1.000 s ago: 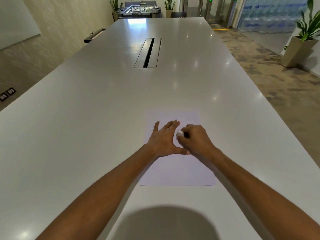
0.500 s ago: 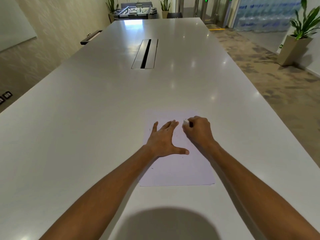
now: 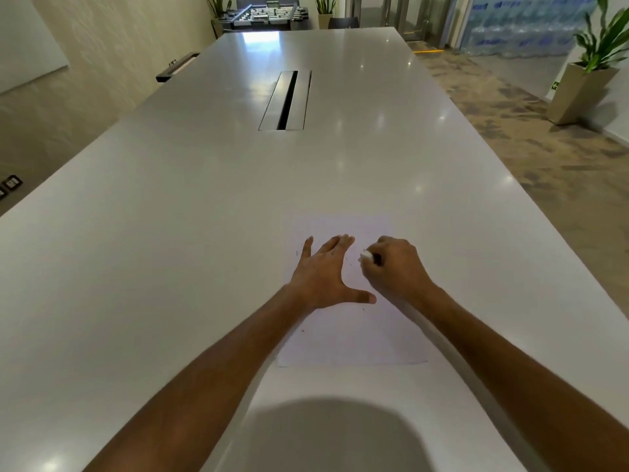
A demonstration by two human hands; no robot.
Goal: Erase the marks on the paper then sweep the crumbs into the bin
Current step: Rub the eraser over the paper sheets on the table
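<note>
Head view: paper (image 3: 354, 338) lies on long white table (image 3: 170, 233).

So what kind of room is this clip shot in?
Probably an office meeting room or lounge: a long white conference table with a cable slot in its middle, a whiteboard on the wall, and a table-football game and potted plants beyond.
</note>
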